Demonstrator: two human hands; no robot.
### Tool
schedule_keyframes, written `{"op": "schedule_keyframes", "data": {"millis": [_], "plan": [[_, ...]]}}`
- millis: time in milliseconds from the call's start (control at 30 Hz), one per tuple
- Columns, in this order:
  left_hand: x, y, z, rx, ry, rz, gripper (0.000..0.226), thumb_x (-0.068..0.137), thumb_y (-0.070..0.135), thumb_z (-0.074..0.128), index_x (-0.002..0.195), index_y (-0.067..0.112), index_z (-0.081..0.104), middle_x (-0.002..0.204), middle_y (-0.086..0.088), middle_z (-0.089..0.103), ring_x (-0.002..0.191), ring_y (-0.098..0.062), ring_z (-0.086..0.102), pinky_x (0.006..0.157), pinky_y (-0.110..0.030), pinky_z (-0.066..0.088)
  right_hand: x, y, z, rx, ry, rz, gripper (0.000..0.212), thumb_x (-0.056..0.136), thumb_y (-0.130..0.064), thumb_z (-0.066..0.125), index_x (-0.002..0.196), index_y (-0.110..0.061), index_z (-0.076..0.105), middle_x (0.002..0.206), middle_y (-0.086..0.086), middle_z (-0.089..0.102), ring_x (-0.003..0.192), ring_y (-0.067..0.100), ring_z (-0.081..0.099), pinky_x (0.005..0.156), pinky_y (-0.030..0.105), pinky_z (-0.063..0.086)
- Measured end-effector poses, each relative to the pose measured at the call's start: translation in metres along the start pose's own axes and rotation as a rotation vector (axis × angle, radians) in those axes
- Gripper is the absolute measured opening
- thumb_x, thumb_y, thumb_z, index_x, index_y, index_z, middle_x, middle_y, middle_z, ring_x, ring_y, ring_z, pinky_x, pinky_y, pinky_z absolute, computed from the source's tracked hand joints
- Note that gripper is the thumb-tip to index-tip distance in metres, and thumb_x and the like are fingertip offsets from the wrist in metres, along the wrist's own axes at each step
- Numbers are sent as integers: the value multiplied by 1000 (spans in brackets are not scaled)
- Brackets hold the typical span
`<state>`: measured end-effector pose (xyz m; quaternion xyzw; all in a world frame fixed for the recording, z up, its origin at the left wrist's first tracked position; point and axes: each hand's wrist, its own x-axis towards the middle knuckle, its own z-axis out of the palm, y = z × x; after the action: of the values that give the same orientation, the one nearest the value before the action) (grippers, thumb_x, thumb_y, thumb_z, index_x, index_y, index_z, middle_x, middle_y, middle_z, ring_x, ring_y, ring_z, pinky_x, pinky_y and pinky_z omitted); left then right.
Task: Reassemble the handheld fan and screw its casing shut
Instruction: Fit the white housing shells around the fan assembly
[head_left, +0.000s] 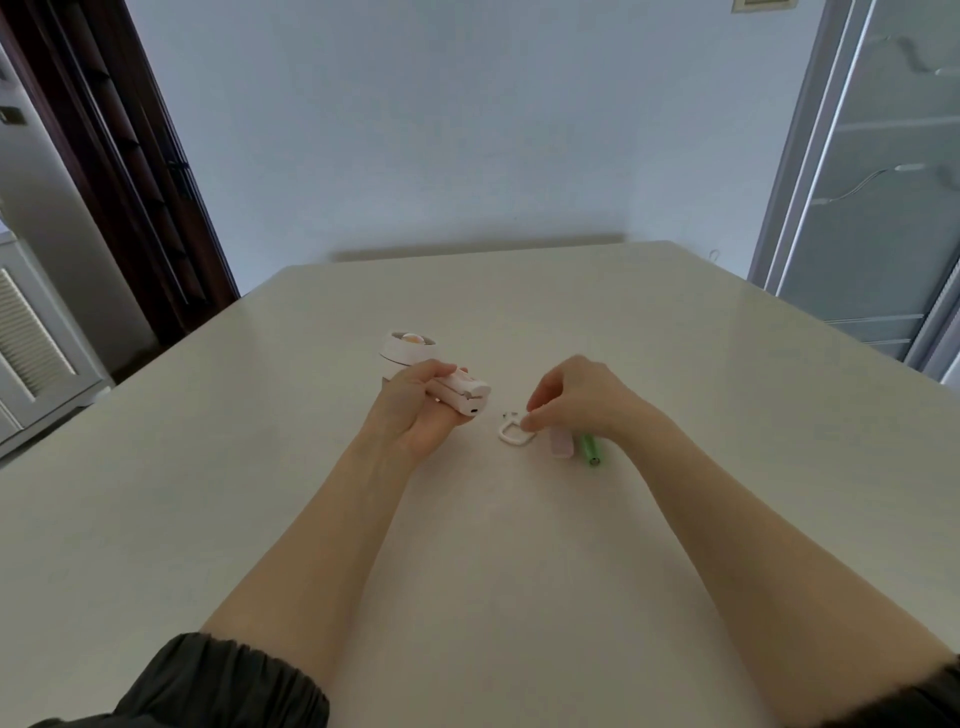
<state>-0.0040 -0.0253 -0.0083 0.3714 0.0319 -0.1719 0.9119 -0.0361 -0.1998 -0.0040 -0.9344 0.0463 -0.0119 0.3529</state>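
My left hand (415, 410) grips the handle of a pale pink handheld fan (462, 391) above the table, its round head (408, 347) pointing away from me and its open bottom end facing right. My right hand (576, 397) reaches down to the table with fingertips curled at a small white loop-shaped casing piece (511, 433); whether they pinch it or a tiny part beside it I cannot tell. A pink flat cover piece (562, 445) and a green screwdriver (591, 450) lie just under my right wrist, partly hidden by it.
The pale table (467, 545) spreads wide around the parts. A dark wooden door frame (130, 156) stands at the back left, a glass sliding door (872, 182) at the right, and a white cabinet (36, 353) to the far left.
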Motion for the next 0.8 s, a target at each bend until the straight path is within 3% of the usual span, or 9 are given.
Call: {"op": "schedule_keyframes", "data": {"millis": [67, 133, 333, 400, 467, 533, 600, 700, 800], "plan": [[2, -1, -2, 22, -21, 24, 25, 90, -11, 41, 101, 11, 46, 89, -12, 47, 84, -23, 53, 101, -48, 39, -2, -1, 4, -11, -35, -14, 27, 62, -30, 82, 82, -16, 71, 80, 4, 72, 68, 11, 65, 58, 22, 47], [3, -2, -5, 55, -44, 57, 26, 91, -11, 43, 103, 12, 46, 93, -13, 48, 87, -26, 55, 104, -55, 36, -3, -2, 7, -37, -16, -33, 33, 58, -35, 83, 82, -16, 70, 77, 2, 71, 68, 13, 67, 54, 22, 46], [1, -6, -3, 120, -40, 167, 33, 88, -9, 54, 110, 14, 47, 91, -15, 55, 77, -29, 66, 75, -58, 54, -9, -13, 16, -179, 23, -126, 29, 64, -29, 78, 83, -10, 70, 77, 6, 69, 67, 25, 69, 60, 34, 57], [1, -6, -4, 141, -29, 179, 39, 87, -8, 57, 117, 13, 46, 92, -16, 55, 73, -28, 69, 70, -56, 57, -10, -17, 20, -270, 47, -174, 27, 71, -28, 72, 87, -7, 69, 81, 9, 69, 71, 26, 67, 57, 31, 53], [3, -7, -7, 110, 10, 170, 61, 84, -8, 62, 135, 15, 38, 100, -15, 55, 86, -31, 65, 71, -56, 56, -11, -22, 23, -396, 75, -219, 23, 76, -26, 63, 87, -6, 67, 78, 7, 64, 66, 25, 61, 50, 24, 42], [5, -7, -9, 64, 53, 169, 75, 80, -8, 66, 141, 21, 32, 103, -14, 57, 93, -34, 62, 70, -58, 56, -12, -26, 26, -502, 77, -253, 16, 78, -24, 59, 74, -8, 59, 69, 2, 54, 58, 22, 52, 47, 22, 36], [7, -7, -10, 41, 74, 164, 81, 78, -7, 68, 143, 22, 30, 107, -14, 57, 97, -35, 63, 68, -57, 57, -13, -29, 27, -580, 68, -281, 24, 79, -23, 57, 62, -12, 44, 61, -1, 44, 50, 18, 44, 45, 23, 31], [7, -7, -9, 38, 77, 159, 70, 80, -3, 68, 140, 15, 35, 108, -13, 58, 88, -31, 69, 68, -51, 59, -14, -31, 24, -600, 74, -310, 12, 81, -20, 57, 77, -9, 56, 70, 2, 49, 55, 20, 45, 49, 25, 33], [6, -7, -8, 65, 70, 170, 34, 83, 2, 67, 113, 7, 52, 92, -10, 60, 68, -25, 72, 64, -42, 61, -14, -30, 18, -464, 94, -323, 15, 85, -19, 58, 74, -8, 59, 73, 7, 59, 62, 24, 52, 55, 25, 37]]}}
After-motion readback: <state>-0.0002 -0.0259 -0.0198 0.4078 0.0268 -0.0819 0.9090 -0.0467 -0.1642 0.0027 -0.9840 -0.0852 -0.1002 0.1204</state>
